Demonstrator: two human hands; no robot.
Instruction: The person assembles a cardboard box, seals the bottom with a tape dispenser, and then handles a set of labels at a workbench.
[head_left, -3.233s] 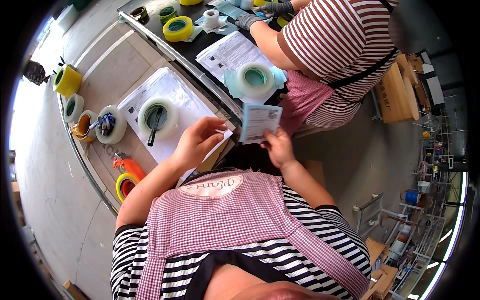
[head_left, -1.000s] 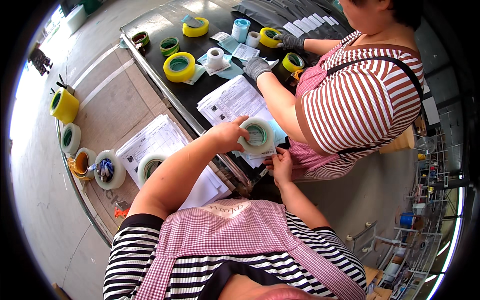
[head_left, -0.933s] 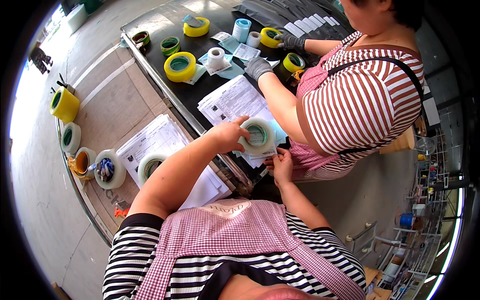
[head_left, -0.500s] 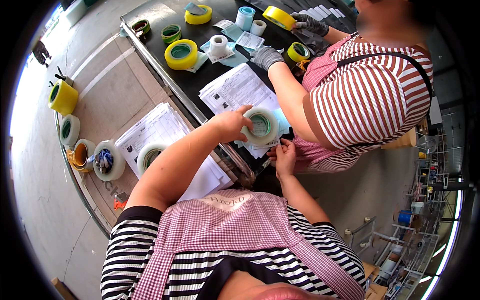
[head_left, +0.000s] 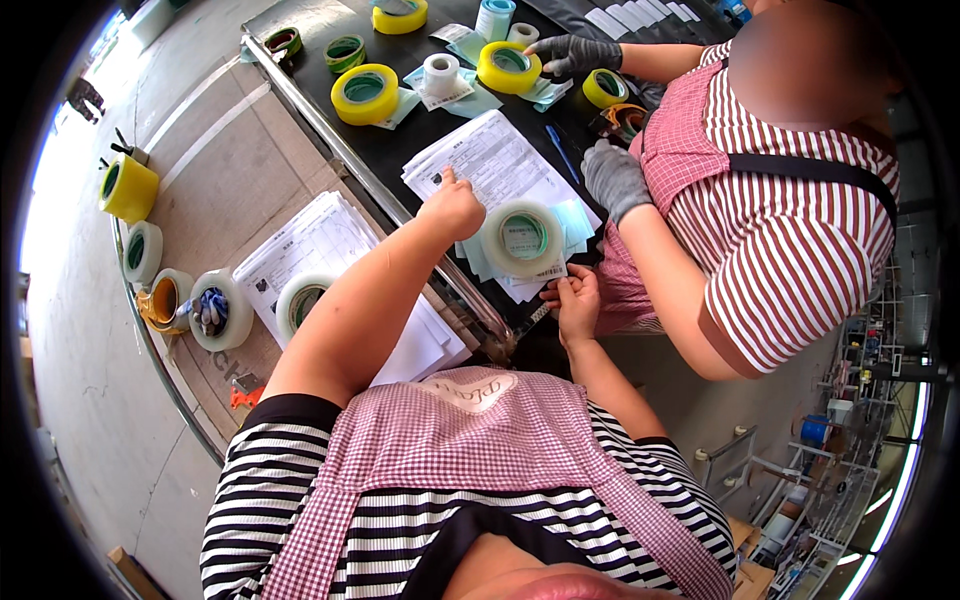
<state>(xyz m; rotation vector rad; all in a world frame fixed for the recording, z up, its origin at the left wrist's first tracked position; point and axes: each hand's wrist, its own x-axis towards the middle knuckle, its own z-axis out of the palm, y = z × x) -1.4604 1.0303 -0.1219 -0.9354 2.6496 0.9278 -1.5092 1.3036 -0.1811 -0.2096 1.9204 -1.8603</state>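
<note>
My left hand [head_left: 455, 210] is over a stack of printed sheets [head_left: 500, 160], index finger stretched onto the top page and the other fingers curled. It holds nothing. A wide roll of clear tape [head_left: 493, 258] with a green-lined core lies just right of that hand, on light blue and white slips. My right hand [head_left: 577, 303] is at the dark table's near edge, fingers closed on the edge of a white barcode label [head_left: 550, 272] that sticks out from under the roll. Part of the label is hidden.
A co-worker's gloved hand [head_left: 570, 54] touches a yellow tape roll [head_left: 509, 67]; the other gloved hand [head_left: 614, 180] is beside a blue pen [head_left: 562, 152]. More tape rolls and another paper stack [head_left: 300, 250] lie left. A metal rail [head_left: 330, 150] separates the two tabletops.
My left hand has let go of the clear tape roll and moved left onto the printed sheets. The co-worker has set down the yellow roll and drawn the nearer hand back.
</note>
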